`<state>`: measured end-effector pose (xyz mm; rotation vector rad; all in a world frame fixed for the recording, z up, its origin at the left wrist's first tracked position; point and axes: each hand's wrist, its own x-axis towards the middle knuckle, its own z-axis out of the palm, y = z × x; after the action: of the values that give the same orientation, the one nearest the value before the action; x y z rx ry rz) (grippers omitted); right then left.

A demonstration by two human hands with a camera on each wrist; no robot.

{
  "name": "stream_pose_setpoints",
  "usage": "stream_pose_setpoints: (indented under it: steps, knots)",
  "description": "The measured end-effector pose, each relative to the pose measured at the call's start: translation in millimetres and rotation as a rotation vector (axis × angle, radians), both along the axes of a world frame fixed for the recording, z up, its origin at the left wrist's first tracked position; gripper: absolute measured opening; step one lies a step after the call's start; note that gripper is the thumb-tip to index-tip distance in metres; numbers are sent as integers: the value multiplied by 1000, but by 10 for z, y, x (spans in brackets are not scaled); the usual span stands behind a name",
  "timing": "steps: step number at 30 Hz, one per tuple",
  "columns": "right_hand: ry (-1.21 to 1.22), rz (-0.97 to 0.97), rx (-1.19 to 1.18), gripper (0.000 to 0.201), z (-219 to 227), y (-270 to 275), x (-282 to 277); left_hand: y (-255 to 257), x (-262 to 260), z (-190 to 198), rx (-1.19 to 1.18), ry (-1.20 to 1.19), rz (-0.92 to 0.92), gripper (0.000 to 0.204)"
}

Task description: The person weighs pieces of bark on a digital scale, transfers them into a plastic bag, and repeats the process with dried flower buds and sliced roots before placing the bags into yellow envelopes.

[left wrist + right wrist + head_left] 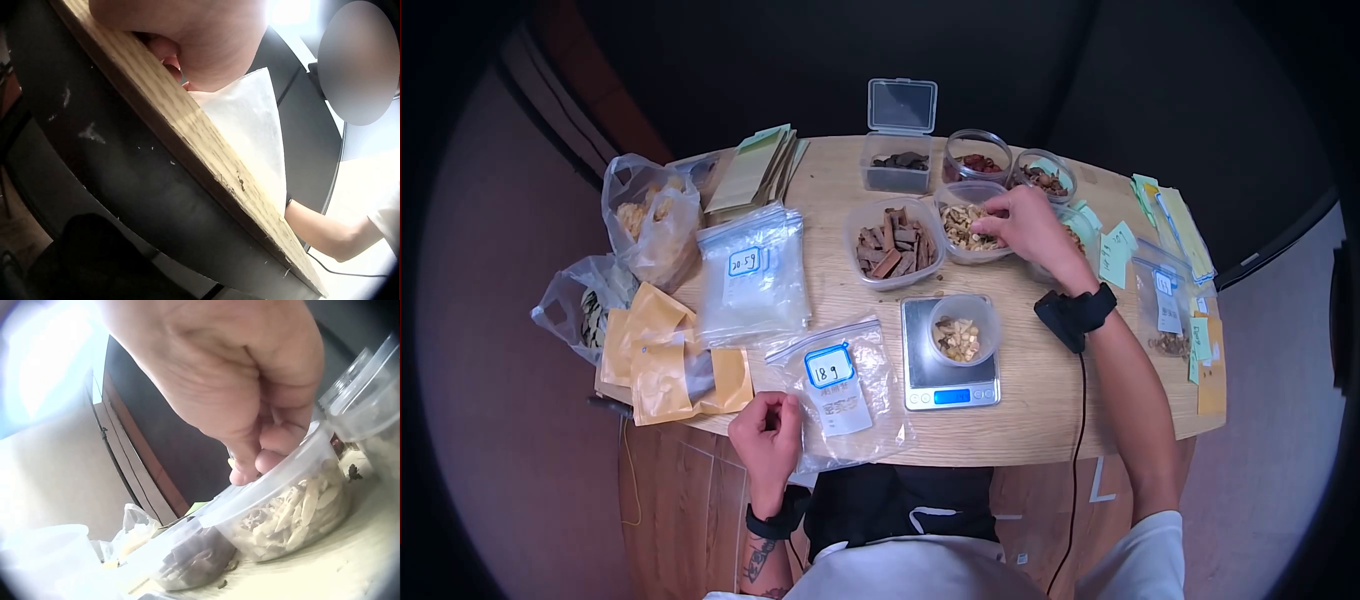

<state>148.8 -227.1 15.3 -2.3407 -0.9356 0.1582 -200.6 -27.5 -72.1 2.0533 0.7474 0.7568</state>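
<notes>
My right hand (1030, 228) reaches into a clear tub of pale dried slices (968, 236), one of several tubs at the back. In the right wrist view, its thumb and fingers pinch a small pale dried slice (232, 463) just above the tub's rim. Nearer the front edge, a small round tub (985, 318) with similar slices stands on a digital scale (918, 378), whose display is lit blue. My left hand (764, 438) rests at the table's front edge, loosely curled and holding nothing, beside a zip bag (878, 415) labelled 18g.
A tub of brown bark pieces (892, 250) stands left of the slices. Behind are a hinged-lid box (897, 178) and round tubs. Another zip bag (755, 285), brown pouches (665, 365) and plastic bags (650, 225) lie left. Green notes (1116, 252) and packets lie right.
</notes>
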Motion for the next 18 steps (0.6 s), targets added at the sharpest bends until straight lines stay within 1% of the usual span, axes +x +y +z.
stream_pose_setpoints:
  steps: [5,7,10,12,16,18]
  knots:
    - [59,18,-23,25,19,-8,21,0,3,0,29,0,-2,12]
    - [78,7,-23,25,-23,1,57,-1,0,-14,0,-2,-3,12]
    - [-27,-25,62,24,-93,2,76,6,-8,-16,-19,-13,-5,12]
    - [22,-46,62,23,-65,-18,71,2,-7,-12,-20,-17,-9,13]
    - [105,-58,52,20,200,-65,-82,-4,-6,5,-5,-10,-12,13]
    - [112,-30,1,19,399,-107,-253,-3,-4,16,6,-1,-9,13]
